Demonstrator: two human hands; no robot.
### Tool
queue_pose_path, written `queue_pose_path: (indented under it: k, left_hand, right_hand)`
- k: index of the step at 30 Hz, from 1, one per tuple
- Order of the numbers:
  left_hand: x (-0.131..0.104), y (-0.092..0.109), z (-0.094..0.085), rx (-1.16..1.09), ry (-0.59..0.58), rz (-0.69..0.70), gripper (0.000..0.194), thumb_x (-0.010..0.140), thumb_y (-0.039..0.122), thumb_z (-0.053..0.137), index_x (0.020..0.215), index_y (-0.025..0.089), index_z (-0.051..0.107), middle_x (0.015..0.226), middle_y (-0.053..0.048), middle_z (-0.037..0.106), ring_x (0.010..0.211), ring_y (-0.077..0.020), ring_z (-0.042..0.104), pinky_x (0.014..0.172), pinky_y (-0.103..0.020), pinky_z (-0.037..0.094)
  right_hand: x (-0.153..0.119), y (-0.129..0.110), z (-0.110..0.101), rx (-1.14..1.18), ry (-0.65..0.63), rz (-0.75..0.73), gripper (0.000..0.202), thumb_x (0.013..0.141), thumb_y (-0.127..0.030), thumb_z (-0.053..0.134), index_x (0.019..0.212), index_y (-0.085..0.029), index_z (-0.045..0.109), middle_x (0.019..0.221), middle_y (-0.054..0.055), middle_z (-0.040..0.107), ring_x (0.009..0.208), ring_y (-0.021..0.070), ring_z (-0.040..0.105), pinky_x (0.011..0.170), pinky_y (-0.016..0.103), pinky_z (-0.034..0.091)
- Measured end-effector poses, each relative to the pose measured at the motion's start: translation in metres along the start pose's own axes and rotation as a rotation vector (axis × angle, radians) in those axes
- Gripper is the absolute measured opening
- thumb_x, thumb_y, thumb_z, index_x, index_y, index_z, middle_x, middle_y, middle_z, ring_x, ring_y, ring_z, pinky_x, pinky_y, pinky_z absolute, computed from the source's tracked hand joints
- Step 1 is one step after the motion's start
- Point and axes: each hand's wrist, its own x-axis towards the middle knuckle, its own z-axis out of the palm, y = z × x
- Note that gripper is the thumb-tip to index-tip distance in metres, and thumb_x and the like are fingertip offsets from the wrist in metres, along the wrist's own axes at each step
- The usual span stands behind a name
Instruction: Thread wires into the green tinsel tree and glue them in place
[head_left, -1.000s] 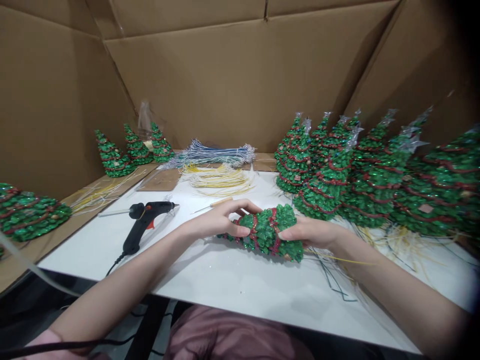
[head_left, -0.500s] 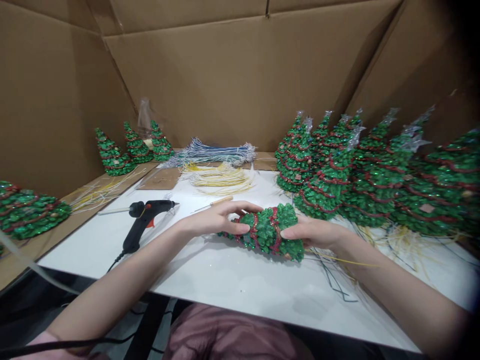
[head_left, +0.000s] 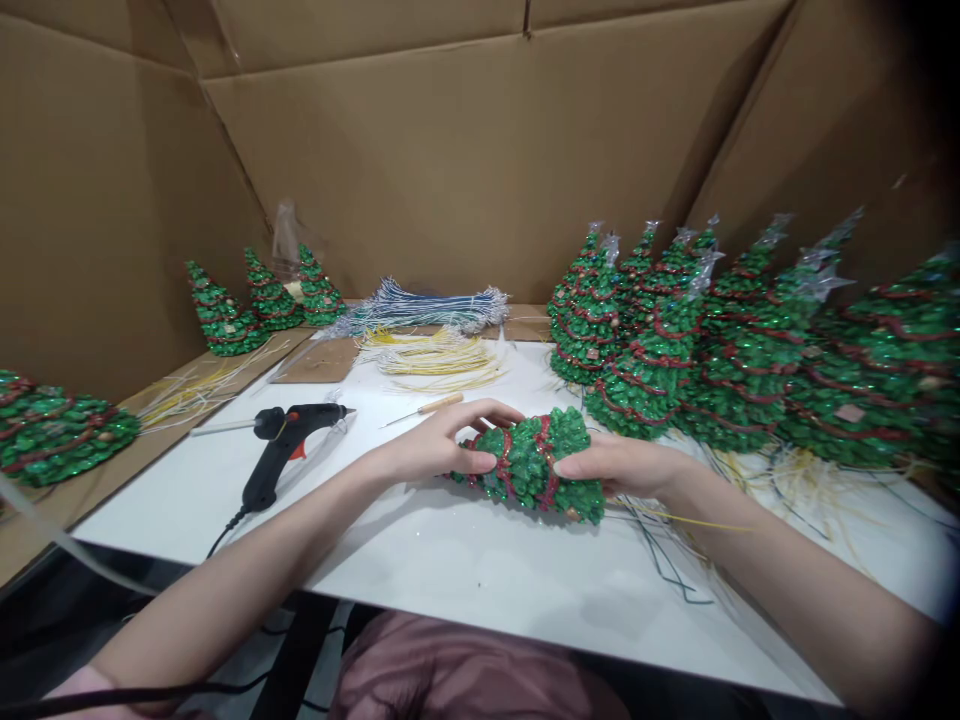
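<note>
1. Far left: a tree (head_left: 64, 435) was seen on the cardboard ledge (head_left: 41, 515), cut off by the frame edge.
2. Beside it, loose yellow and white wires (head_left: 202, 382) were strewn along the ledge; behind these, three small trees (head_left: 225, 325) were stood.
3. On the white table (head_left: 420, 570), a black glue gun (head_left: 271, 455) was laid, nozzle pointed right, with a pale stick (head_left: 221, 427) at its rear.
4. Behind the gun, a flat card (head_left: 315, 363) was placed. Right of the card, a yellow bundle (head_left: 435, 362) was laid in front of a blue-white bundle (head_left: 435, 308).
5. An awl (head_left: 439, 404) was noted just behind the left hand (head_left: 431, 445).
6. By that hand, the held tree (head_left: 525, 470) was clasped toward its narrow end, thumb on top.
7. The held tree was kept on its side above the table front, base to the right; table contact could not be told.
8. Its base end was clasped by the right hand (head_left: 619, 465), thumb pressed on the branches.
9. Green wires (head_left: 664, 555) were trailed near the right wrist; their origin was hidden.
10. Far right: star-topped trees (head_left: 649, 375) were crowded together, tangled wires (head_left: 814, 490) spread before them.
</note>
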Motion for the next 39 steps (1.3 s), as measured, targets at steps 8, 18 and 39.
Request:
queue_pose_path:
  k: [8,18,39]
  left_hand:
    - [0.004,-0.002,0.005,0.001,0.062,-0.012,0.048,0.067,0.023,0.061,0.115,0.017,0.056,0.117,-0.009,0.058,0.110,-0.0255,0.052,0.094,-0.039,0.040]
    - [0.004,-0.003,0.006,-0.005,0.086,-0.003,0.047,0.065,0.020,0.063,0.111,0.016,0.058,0.114,-0.009,0.060,0.108,-0.0253,0.054,0.092,-0.038,0.042]
    - [0.003,-0.017,0.010,-0.012,0.420,0.028,0.026,0.087,0.035,0.051,0.100,0.014,0.060,0.073,-0.003,0.064,0.068,-0.0131,0.060,0.066,-0.024,0.046]
  right_hand:
    - [0.001,0.003,-0.002,-0.004,0.040,0.015,0.061,0.056,-0.039,0.081,0.107,-0.013,0.060,0.085,0.002,0.068,0.070,0.0124,0.062,0.062,0.023,0.049]
    - [0.002,0.004,-0.003,-0.083,0.064,0.008,0.058,0.052,-0.045,0.082,0.095,-0.014,0.061,0.073,0.000,0.064,0.059,0.0104,0.057,0.051,0.021,0.045]
    - [-0.006,-0.003,0.007,-0.181,0.131,-0.011,0.046,0.055,-0.049,0.078,0.081,-0.016,0.058,0.064,-0.004,0.060,0.049,0.0072,0.051,0.039,0.020,0.028]
